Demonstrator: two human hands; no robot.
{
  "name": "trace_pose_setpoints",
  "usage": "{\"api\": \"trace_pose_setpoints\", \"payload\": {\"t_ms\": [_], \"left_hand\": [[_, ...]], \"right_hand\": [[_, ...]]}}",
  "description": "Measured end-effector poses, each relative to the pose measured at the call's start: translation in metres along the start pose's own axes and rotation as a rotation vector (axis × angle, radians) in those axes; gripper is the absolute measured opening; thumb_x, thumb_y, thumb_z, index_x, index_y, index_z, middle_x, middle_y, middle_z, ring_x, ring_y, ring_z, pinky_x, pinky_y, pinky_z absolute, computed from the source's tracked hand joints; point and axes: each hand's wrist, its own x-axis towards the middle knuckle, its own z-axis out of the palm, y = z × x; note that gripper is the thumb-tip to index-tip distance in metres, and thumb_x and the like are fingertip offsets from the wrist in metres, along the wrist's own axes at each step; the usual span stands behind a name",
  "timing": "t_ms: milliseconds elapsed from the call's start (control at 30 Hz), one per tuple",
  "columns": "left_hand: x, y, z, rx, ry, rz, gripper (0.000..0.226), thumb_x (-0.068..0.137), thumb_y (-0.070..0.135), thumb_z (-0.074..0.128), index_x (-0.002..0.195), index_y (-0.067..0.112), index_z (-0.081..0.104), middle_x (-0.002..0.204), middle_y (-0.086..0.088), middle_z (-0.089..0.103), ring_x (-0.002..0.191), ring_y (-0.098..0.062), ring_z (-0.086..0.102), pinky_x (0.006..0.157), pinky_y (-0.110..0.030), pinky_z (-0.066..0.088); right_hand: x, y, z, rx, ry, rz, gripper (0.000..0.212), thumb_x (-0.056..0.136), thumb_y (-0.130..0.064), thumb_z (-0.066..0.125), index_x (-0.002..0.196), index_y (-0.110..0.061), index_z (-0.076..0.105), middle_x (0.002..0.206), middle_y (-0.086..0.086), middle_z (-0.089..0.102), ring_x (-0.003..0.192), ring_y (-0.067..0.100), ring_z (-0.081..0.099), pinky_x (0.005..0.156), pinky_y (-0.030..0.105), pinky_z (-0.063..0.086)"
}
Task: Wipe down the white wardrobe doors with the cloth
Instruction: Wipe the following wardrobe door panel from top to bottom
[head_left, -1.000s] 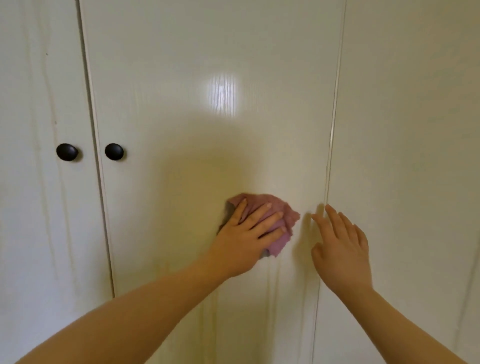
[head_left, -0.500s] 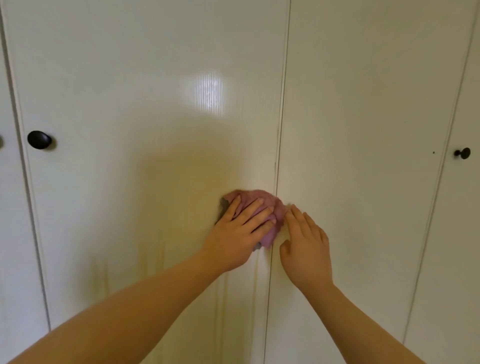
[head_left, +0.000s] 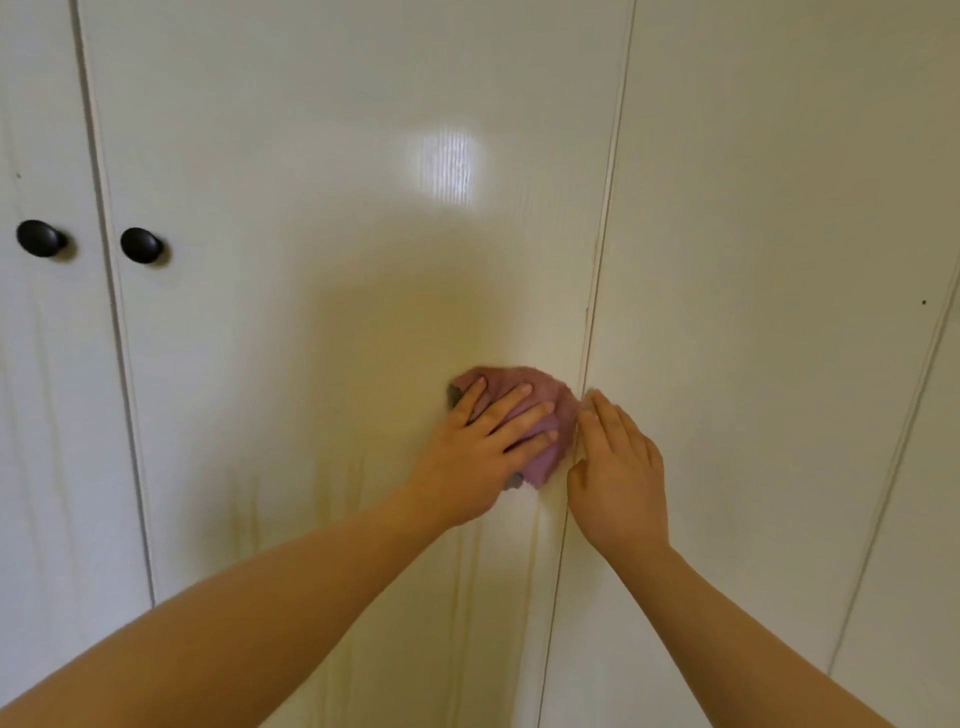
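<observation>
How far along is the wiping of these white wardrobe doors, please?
Done: nothing shows a finished door. In hand: the left hand presses the crumpled mauve cloth on the white middle door, beside its right seam; the right hand lies flat alongside. Left: faint yellowish streaks below the cloth, and probably the right-hand door and far-left door.

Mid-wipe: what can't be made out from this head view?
Head view:
Cloth: mostly covered by the left hand.
Middle door under the cloth: covered; clean or dirty unknown.
Right hand: whether its fingertips touch cloth or door is unclear.
Dark speck on the right door: too small to identify.
Far-right door: cut off by the frame edge.
</observation>
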Motion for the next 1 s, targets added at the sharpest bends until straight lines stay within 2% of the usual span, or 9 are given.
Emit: {"api": "trace_pose_setpoints", "payload": {"t_ms": [67, 200, 400, 567, 667, 733, 833, 933, 1000], "left_hand": [[-0.028, -0.019, 0.004, 0.012, 0.024, 0.016, 0.051, 0.082, 0.028, 0.047, 0.132, 0.022, 0.052, 0.14, -0.005, 0.05, 0.134, -0.029, 0.033, 0.112, -0.052, 0.015], [-0.08, -0.053, 0.001, 0.047, 0.05, -0.028, 0.048, 0.086, 0.023, 0.046, 0.134, 0.021, 0.044, 0.138, -0.004, 0.052, 0.132, -0.028, 0.037, 0.112, -0.05, 0.021], [-0.153, -0.108, -0.015, 0.089, -0.009, -0.055, 0.05, 0.082, 0.022, 0.044, 0.132, 0.021, 0.044, 0.134, -0.006, 0.055, 0.13, -0.03, 0.037, 0.111, -0.048, 0.018], [-0.219, -0.142, -0.027, 0.107, -0.07, -0.139, 0.055, 0.083, 0.024, 0.043, 0.138, 0.021, 0.037, 0.141, -0.006, 0.04, 0.147, -0.023, 0.003, 0.111, -0.05, 0.018], [-0.214, -0.138, -0.03, 0.068, -0.054, -0.172, 0.052, 0.082, 0.024, 0.043, 0.134, 0.019, 0.04, 0.14, -0.008, 0.04, 0.141, -0.031, 0.022, 0.112, -0.049, 0.014], [-0.195, -0.141, -0.031, 0.04, -0.013, -0.188, 0.051, 0.082, 0.022, 0.044, 0.134, 0.018, 0.041, 0.138, -0.011, 0.048, 0.132, -0.033, 0.032, 0.11, -0.051, 0.018], [-0.172, -0.146, -0.026, 0.02, 0.073, -0.217, 0.048, 0.085, 0.021, 0.044, 0.133, 0.017, 0.042, 0.136, -0.012, 0.053, 0.131, -0.032, 0.034, 0.111, -0.05, 0.018], [-0.195, -0.127, -0.014, -0.019, 0.058, -0.28, 0.05, 0.086, 0.021, 0.045, 0.136, 0.017, 0.039, 0.143, -0.008, 0.042, 0.133, -0.031, 0.033, 0.115, -0.048, 0.012], [-0.217, -0.116, -0.007, 0.0, 0.023, -0.227, 0.051, 0.09, 0.026, 0.044, 0.139, 0.017, 0.037, 0.144, -0.006, 0.035, 0.133, -0.03, 0.033, 0.115, -0.047, 0.011]], "right_hand": [[-0.001, -0.01, 0.005, -0.001, 0.032, -0.043, 0.056, 0.075, -0.016, 0.026, 0.118, -0.008, 0.06, 0.13, 0.015, 0.056, 0.117, 0.035, 0.055, 0.092, 0.048, 0.043], [-0.008, -0.033, 0.013, 0.041, 0.093, -0.123, 0.053, 0.075, -0.016, 0.028, 0.114, -0.008, 0.062, 0.129, 0.011, 0.057, 0.119, 0.031, 0.054, 0.095, 0.047, 0.04], [-0.004, -0.076, 0.028, 0.095, 0.119, -0.182, 0.052, 0.074, -0.014, 0.028, 0.112, -0.007, 0.063, 0.127, 0.013, 0.058, 0.118, 0.032, 0.054, 0.095, 0.047, 0.039], [-0.002, -0.125, 0.04, 0.091, 0.156, -0.247, 0.046, 0.074, -0.007, 0.038, 0.114, -0.006, 0.062, 0.13, 0.012, 0.056, 0.122, 0.031, 0.051, 0.098, 0.041, 0.03], [0.002, -0.148, 0.044, 0.095, 0.181, -0.247, 0.049, 0.074, -0.01, 0.033, 0.114, -0.007, 0.062, 0.13, 0.012, 0.056, 0.122, 0.031, 0.051, 0.099, 0.041, 0.029], [0.003, -0.162, 0.048, 0.094, 0.196, -0.253, 0.052, 0.073, -0.012, 0.029, 0.114, -0.007, 0.061, 0.129, 0.012, 0.056, 0.122, 0.032, 0.051, 0.098, 0.044, 0.033], [0.004, -0.173, 0.053, 0.086, 0.202, -0.233, 0.055, 0.072, -0.011, 0.027, 0.117, -0.006, 0.06, 0.131, 0.014, 0.054, 0.122, 0.034, 0.05, 0.097, 0.048, 0.036], [-0.001, -0.179, 0.059, 0.052, 0.217, -0.211, 0.057, 0.073, -0.01, 0.026, 0.119, -0.006, 0.059, 0.131, 0.015, 0.054, 0.122, 0.035, 0.05, 0.097, 0.05, 0.037], [-0.005, -0.178, 0.06, 0.03, 0.229, -0.195, 0.057, 0.074, -0.008, 0.026, 0.121, -0.005, 0.057, 0.132, 0.015, 0.054, 0.122, 0.035, 0.05, 0.097, 0.05, 0.036]]}}
